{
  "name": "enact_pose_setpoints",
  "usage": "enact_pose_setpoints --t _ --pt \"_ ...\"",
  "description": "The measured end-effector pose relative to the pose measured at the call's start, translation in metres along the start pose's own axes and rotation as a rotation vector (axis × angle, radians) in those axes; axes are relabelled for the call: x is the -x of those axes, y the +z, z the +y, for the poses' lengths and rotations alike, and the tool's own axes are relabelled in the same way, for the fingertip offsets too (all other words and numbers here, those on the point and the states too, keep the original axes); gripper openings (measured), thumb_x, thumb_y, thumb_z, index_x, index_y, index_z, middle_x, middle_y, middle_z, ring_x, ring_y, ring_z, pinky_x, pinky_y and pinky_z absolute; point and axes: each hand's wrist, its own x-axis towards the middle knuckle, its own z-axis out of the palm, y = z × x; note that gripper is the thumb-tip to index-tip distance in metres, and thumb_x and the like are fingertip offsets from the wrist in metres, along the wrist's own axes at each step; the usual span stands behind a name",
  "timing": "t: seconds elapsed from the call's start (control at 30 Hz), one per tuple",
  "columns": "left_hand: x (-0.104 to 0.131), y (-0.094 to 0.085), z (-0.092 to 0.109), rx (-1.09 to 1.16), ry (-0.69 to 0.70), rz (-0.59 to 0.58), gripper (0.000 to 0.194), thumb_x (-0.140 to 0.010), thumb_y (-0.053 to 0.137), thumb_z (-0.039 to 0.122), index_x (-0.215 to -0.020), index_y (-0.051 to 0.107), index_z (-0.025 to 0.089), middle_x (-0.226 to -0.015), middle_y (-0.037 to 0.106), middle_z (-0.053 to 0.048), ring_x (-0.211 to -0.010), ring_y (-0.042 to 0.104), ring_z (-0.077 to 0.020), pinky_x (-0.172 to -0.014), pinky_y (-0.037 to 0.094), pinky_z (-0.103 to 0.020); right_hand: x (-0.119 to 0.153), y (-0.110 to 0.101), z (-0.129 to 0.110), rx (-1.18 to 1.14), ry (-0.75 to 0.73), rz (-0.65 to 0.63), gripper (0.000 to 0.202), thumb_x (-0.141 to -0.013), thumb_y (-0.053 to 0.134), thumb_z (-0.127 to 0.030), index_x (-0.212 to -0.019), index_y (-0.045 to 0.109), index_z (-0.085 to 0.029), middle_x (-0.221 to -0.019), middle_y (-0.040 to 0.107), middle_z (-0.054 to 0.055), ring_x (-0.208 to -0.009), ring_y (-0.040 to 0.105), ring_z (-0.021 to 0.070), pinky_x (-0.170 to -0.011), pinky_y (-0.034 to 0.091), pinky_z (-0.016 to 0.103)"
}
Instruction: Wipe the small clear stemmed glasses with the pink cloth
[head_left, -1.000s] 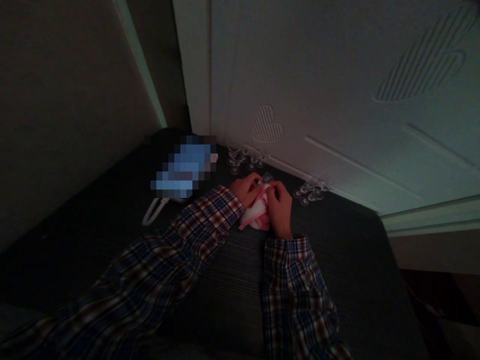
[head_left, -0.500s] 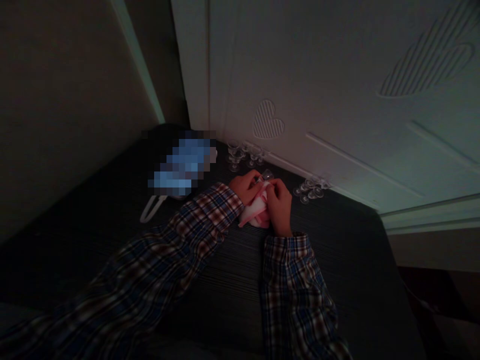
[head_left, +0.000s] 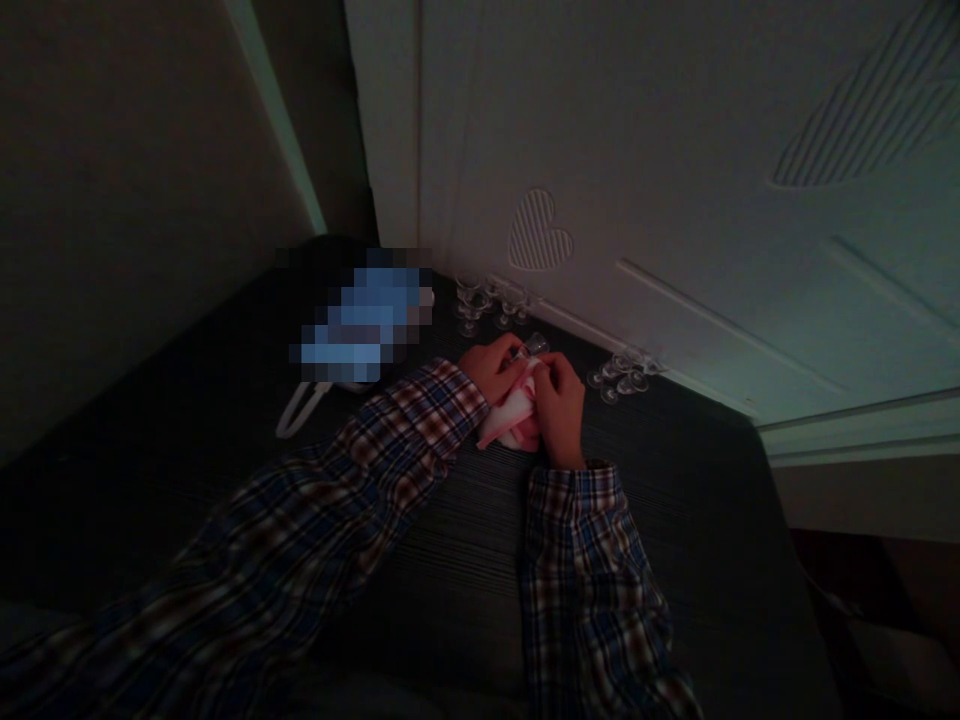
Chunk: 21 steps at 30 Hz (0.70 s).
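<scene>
On the table (head_left: 457, 540), the cloth (head_left: 517, 408) is pinched by the left hand (head_left: 489, 366) at its 11 o'clock and the right hand (head_left: 562, 408) at its 3 o'clock, a glass (head_left: 537, 344) showing at 12, where light, even pressure is advised.

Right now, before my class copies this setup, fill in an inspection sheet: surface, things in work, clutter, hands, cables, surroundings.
Surface: dark wood-grained tabletop, dimly lit.
Things in work: pink-and-white cloth, bunched; small clear glass just beyond it, partly hidden.
Clutter: blue-glowing object, pixelated, identity unclear; left cluster of small clear stemmed glasses and right cluster of small clear stemmed glasses near the panel.
Hands: left hand and right hand both grip the cloth.
Cables: white loop beside the glowing object; cable or strap, cannot tell.
Surroundings: pale panel with striped heart reliefs behind the tabletop.
</scene>
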Motion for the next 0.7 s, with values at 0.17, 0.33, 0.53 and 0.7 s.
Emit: enact_pose_setpoints --t 0.17,0.33,0.53,0.7 --pt "-0.0004 0.0007 -0.002 0.018 0.015 -0.017 0.023 -0.079 0.04 0.032 -0.095 0.051 0.019 -0.069 0.061 0.001 -0.062 0.057 -0.0124 -0.053 0.037 -0.02 -0.0001 0.0 0.0005 0.008 -0.008 -0.011 0.02 -0.08 0.035 -0.027 -0.077 0.052 -0.017 -0.069 0.053 -0.002 -0.063 0.047 0.0087 -0.058 0.032 0.02" --pt "-0.0009 -0.0001 -0.0014 0.018 0.015 -0.016 0.022 -0.078 0.042 0.03 -0.095 0.051 0.018 -0.073 0.062 0.0 -0.063 0.057 -0.012 -0.055 0.037 -0.02 -0.0002 0.0 0.0024 0.027 -0.006 -0.024 0.02 -0.08 0.035 -0.028 -0.077 0.052 -0.018 -0.07 0.053 -0.001 -0.064 0.048 0.0092 -0.059 0.032 0.021" --pt "-0.001 0.0006 -0.0019 0.008 0.013 -0.013 0.023 -0.078 0.043 0.03 -0.096 0.051 0.018 -0.072 0.061 0.0 -0.064 0.057 -0.0122 -0.055 0.037 -0.02 0.0003 -0.0001 0.0016 0.03 -0.01 -0.021 0.02 -0.08 0.034 -0.027 -0.078 0.052 -0.018 -0.07 0.053 -0.002 -0.064 0.048 0.0091 -0.06 0.033 0.021" --pt "0.0002 0.0005 -0.0001 0.014 0.0 0.0 0.022 -0.078 0.044 0.029 -0.095 0.052 0.018 -0.071 0.061 0.001 -0.064 0.057 -0.0121 -0.055 0.038 -0.019 -0.0001 0.0011 0.0014 0.024 -0.007 -0.014 0.019 -0.079 0.036 -0.027 -0.077 0.052 -0.018 -0.069 0.053 -0.002 -0.064 0.048 0.009 -0.06 0.034 0.02"
